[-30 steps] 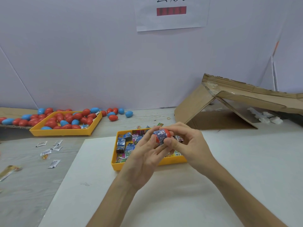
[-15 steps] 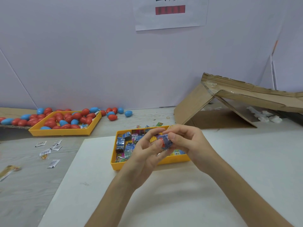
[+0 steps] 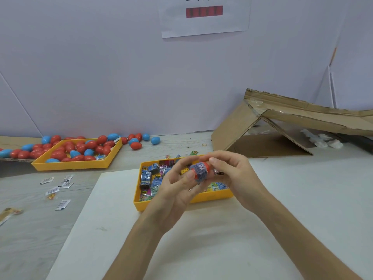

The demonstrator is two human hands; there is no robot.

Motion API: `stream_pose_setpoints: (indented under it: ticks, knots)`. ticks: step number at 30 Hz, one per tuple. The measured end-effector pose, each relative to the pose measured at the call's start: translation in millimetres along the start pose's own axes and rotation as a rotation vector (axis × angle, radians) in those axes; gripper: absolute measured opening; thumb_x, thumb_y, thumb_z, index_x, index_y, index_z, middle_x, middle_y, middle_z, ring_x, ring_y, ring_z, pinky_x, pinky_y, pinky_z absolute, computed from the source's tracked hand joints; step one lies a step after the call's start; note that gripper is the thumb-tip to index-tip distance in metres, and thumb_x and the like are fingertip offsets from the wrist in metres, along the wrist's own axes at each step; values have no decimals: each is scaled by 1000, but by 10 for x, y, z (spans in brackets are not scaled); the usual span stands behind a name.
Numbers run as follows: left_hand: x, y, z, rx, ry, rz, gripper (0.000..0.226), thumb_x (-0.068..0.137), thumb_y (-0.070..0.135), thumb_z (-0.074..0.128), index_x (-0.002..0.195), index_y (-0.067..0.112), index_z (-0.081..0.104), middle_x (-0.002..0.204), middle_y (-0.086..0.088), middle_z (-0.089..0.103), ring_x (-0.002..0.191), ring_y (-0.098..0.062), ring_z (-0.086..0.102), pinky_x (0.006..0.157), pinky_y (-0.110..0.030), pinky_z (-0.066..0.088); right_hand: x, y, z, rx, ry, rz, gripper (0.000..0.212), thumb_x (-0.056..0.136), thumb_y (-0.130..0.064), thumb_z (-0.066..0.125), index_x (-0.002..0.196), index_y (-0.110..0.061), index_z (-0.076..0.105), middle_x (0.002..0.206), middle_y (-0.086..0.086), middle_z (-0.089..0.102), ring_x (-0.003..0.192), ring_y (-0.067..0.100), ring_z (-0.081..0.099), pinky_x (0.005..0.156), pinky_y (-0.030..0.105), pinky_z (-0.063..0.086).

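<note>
Both my hands hold one red plastic egg (image 3: 201,170) with a blue printed packet pressed against it, just above the near yellow tray (image 3: 210,198). My left hand (image 3: 177,188) grips it from the left with thumb and fingers. From above and the right, my right hand (image 3: 234,174) curls its fingers over the egg. The tray holds several small colourful packets (image 3: 150,177). Whether the egg is whole or a half is hidden by my fingers.
A second yellow tray (image 3: 74,165) at the back left is full of red and blue eggs, with more eggs (image 3: 139,141) loose behind it. Small white sachets (image 3: 60,183) lie on the left. A torn cardboard box (image 3: 282,126) stands at the back right. A white board (image 3: 222,249) covers the near table.
The egg and packet have turned between my fingers and shifted slightly; a white label on the packet now faces up. Both hands stay over the near tray.
</note>
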State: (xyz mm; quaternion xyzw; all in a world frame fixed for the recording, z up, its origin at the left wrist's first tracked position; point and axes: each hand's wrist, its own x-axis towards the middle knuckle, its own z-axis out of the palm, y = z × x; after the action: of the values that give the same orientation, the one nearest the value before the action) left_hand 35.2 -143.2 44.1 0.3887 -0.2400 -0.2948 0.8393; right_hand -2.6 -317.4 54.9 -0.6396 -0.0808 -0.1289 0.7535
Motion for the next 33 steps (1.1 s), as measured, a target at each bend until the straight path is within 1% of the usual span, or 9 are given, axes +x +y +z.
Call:
stream_pose_setpoints:
  ticks: [3,6,8,14,17,21,24,27,33]
  knots:
    - [12,2,-12,-75,51,13,51,74,19,89,121,15,71,131,-24,64,123,-35,63,94,-34,55,-6,9,10,-130,129,-187,12,91,-7,67,99,-13,74,91,6,75,89,26,74,71,36,61]
    - [25,-6,-18,-87,102,32,53,67,16,93,117,16,73,127,-20,66,119,-33,65,93,-34,56,-32,-1,46,-245,86,-337,17,84,-7,72,90,-22,77,98,2,70,97,25,70,73,28,58]
    - [31,-9,-17,-75,110,50,58,62,19,96,115,17,73,124,-17,68,120,-31,65,92,-33,56,-36,14,71,-310,67,-372,14,83,-6,74,90,-18,77,100,-1,70,99,24,69,75,26,56]
    - [36,-6,-14,-66,112,67,63,57,22,99,115,16,72,123,-16,68,119,-30,65,92,-34,57,-26,24,65,-299,60,-316,15,81,5,77,86,-9,76,102,5,68,100,23,68,77,34,59]
    - [36,2,-28,-42,103,70,65,59,22,98,117,16,71,124,-15,68,119,-30,65,92,-34,56,-19,13,62,-277,25,-253,17,82,7,76,82,-10,74,106,11,66,98,17,69,75,29,58]
    - [33,12,-31,-1,110,76,62,60,24,97,117,17,72,122,-14,69,116,-28,67,90,-31,56,-17,30,36,-368,-6,-285,7,85,-6,73,84,-12,72,108,-2,64,103,15,68,77,34,58]
    - [35,2,-34,29,125,89,47,69,16,91,113,19,74,115,-9,71,112,-24,68,89,-30,56,-11,54,17,-438,3,-311,2,86,-13,70,84,-12,70,107,-7,61,107,17,65,80,37,57]
    - [41,-23,-56,71,140,97,30,83,8,74,110,22,75,113,-4,72,111,-21,69,89,-30,56,-9,62,29,-473,-16,-309,3,88,-15,67,85,-14,66,108,-10,57,107,21,61,83,33,54]
    - [44,-25,-50,128,122,99,31,81,10,74,109,24,76,114,-1,73,111,-18,69,88,-28,56,-34,13,45,-640,-39,-362,4,90,-10,61,86,-11,60,110,-6,55,107,19,57,87,20,45]
